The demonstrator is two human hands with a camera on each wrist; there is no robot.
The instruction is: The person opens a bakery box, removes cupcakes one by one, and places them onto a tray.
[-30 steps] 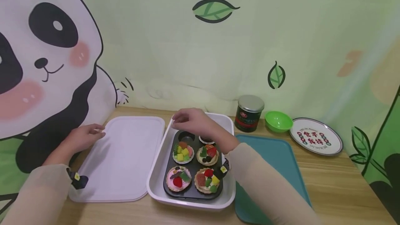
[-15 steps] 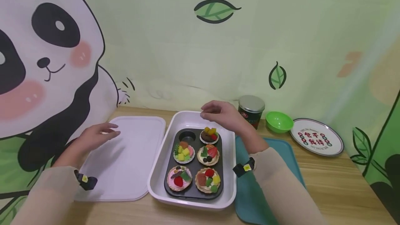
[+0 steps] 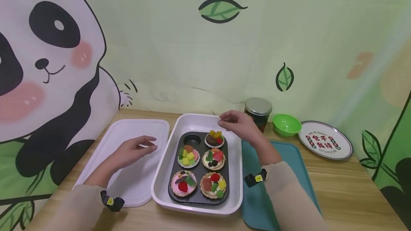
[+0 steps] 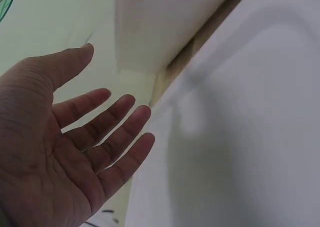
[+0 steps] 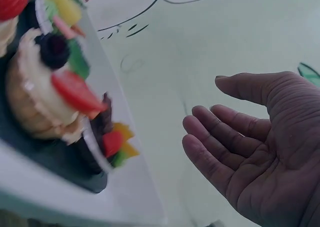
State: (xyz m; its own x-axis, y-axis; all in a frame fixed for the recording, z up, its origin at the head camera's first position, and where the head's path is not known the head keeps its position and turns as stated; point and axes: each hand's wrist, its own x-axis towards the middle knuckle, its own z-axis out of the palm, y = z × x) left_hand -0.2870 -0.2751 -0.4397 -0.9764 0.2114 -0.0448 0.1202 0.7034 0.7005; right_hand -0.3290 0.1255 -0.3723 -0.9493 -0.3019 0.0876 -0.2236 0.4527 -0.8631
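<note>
My left hand (image 3: 134,150) hovers over the white flat tray (image 3: 112,145), near the left rim of the deep white tray (image 3: 156,184). Its fingers are apart and hold nothing in the left wrist view. My right hand (image 3: 239,124), also holding nothing, hangs over the deep tray's far right corner, fingers loosely bent. Inside that tray lies a black muffin pan (image 3: 198,174). Several fruit tarts fill its cups, among them a pink one (image 3: 183,183) at front left and a chocolate one (image 3: 214,139) at back right. The back left cup (image 3: 192,140) holds no tart.
A teal tray (image 3: 282,156) lies right of the deep tray, partly under my right forearm. Along the back stand an espresso tin (image 3: 258,108), a green bowl (image 3: 286,124) and a white plate (image 3: 325,140) with red characters. A panda-print cloth rises behind the table.
My right hand has moved right from above the pan's far end, uncovering the chocolate tart and the back left cup. My left hand has moved right across the flat tray, toward the deep tray.
</note>
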